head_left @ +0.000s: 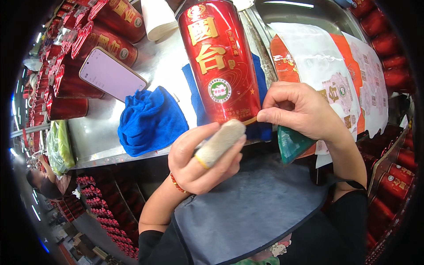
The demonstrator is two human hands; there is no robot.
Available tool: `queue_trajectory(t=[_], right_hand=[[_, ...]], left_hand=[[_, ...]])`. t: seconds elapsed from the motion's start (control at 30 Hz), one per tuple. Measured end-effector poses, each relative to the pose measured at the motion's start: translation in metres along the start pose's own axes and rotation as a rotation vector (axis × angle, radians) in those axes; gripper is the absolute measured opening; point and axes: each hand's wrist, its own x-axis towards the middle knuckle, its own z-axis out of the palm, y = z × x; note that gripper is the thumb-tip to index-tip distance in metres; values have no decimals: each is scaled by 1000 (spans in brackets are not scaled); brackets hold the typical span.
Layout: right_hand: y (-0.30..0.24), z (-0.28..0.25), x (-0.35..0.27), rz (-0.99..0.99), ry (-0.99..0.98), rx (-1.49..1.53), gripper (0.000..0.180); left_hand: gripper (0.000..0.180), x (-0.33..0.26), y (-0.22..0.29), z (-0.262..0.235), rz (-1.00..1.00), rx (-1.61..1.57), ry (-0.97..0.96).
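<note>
Stainless steel covers the desk [110, 128], and rows of red cylinders crowd its far left edge and the racks below, so the free space in the middle is kept for one piece at a time. A large red bottle [219, 62] with gold characters lies there on its side, its base toward the person, resting on a dark blue cloth [194, 88] that probably cushions it and stops it rolling. The right hand [300, 110] is closed in a pinch at the lower right rim of the bottle, thumb and forefinger pressing what looks like a thin strip end against it. The left hand [205, 159] grips a pale, worn stubby roller or brush [221, 142], its tip just beside that same rim. A crumpled bright blue towel [150, 119] and a phone [111, 75] lie to the left, within reach. Printed label sheets [327, 57] sit in a metal tray [309, 13] on the right.
</note>
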Motion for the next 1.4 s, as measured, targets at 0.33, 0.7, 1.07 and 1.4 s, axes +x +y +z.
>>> queue_trajectory(t=[0.33, 0.7, 1.07, 1.4], right_hand=[[0, 2, 2, -52, 16, 29, 25], [-4, -1, -12, -20, 66, 95, 21], [-2, -2, -10, -3, 67, 78, 23], [2, 4, -5, -1, 74, 97, 23]], left_hand=[[36, -2, 4, 2, -43, -48, -20], [46, -9, -6, 5, -206, -70, 98], [79, 10, -12, 23, -360, -31, 64], [77, 6, -13, 24, -363, -63, 82]])
